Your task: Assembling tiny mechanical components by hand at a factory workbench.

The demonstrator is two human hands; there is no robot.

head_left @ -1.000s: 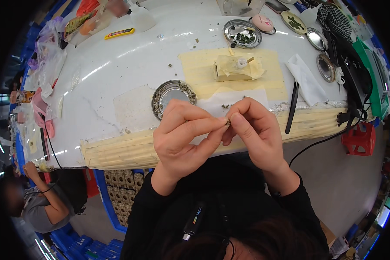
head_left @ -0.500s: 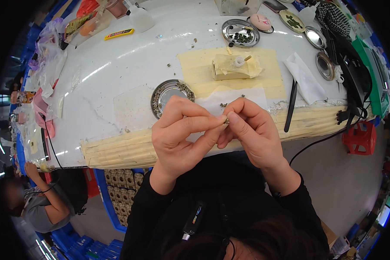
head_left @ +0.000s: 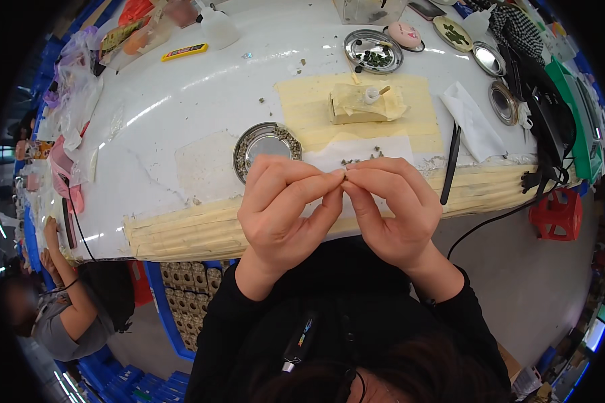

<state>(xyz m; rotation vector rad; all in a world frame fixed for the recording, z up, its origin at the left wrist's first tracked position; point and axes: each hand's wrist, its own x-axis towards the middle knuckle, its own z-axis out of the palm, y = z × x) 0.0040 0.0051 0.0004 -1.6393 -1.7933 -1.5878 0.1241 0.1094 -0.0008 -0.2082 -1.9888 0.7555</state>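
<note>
Pinches one tiny part (head_left: 345, 176) between the fingertips of the left hand (head_left: 282, 211) and the right hand (head_left: 403, 211), at the near side of a white table (head_left: 148, 154).
Angles both hands inward, thumbs and index fingers tip to tip, with the remaining fingers bent. Shows the part only as a small, dull, dark speck, mostly hidden by the fingers and too small to tell its shape. Farther out: a white sheet (head_left: 349, 149) with scattered bits (head_left: 376, 149), a round metal dish (head_left: 262, 145) of greyish bits (head_left: 290, 140) just beyond the left hand, a slim black tool (head_left: 452, 164) beside the right hand.
</note>
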